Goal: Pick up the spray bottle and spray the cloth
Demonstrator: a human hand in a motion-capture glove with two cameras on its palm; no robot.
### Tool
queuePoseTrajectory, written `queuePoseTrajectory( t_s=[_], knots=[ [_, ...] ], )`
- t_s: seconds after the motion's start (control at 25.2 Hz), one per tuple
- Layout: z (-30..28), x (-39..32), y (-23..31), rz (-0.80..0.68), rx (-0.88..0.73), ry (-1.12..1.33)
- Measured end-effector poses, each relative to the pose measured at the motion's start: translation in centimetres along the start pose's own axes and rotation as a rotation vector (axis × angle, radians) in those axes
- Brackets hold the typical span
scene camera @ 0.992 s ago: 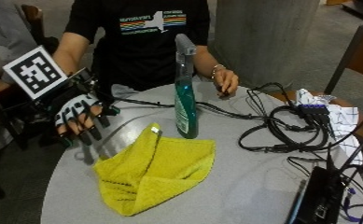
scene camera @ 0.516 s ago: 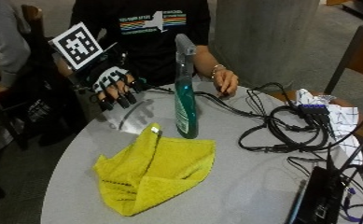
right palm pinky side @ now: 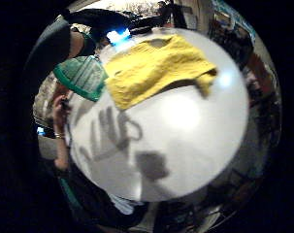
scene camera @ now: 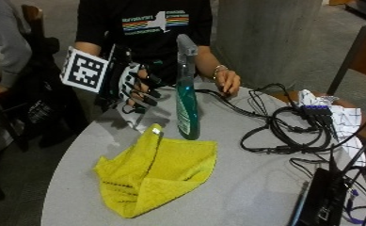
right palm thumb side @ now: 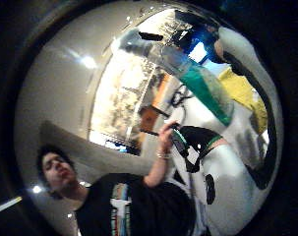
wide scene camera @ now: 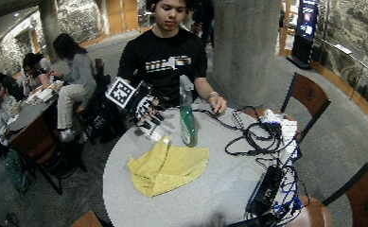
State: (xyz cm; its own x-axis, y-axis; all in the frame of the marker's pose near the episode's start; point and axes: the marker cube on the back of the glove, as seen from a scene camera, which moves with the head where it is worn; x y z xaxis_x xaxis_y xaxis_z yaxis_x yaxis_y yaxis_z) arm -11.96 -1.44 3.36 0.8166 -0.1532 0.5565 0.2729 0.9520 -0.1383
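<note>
Bottle [scene camera: 186,94] is stood upright on table [scene camera: 245,183], just behind yellow cloth [scene camera: 154,174]. Gloved right hand [scene camera: 135,89] is held near bottle's left side, fingers spread, nothing gripped. Neck should be grabbed below trigger, prob. w/ nozzle turned toward cloth.

Light comes from above and makes a bright shiny spot on the table [right palm pinky side: 185,116]. The hand [scene camera: 135,87] throws a dark shadow there. The round pictures bend and go black at their edges.
</note>
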Motion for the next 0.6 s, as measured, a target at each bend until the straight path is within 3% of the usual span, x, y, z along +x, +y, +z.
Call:
queuePoseTrajectory(
  t_s=[0.2,0.6],
  knots=[
    [1.4,-0.2,-1.3,0.061,0.070,-0.237],
    [4.1,-0.7,-4.6,0.072,0.060,-0.248]
  ],
)
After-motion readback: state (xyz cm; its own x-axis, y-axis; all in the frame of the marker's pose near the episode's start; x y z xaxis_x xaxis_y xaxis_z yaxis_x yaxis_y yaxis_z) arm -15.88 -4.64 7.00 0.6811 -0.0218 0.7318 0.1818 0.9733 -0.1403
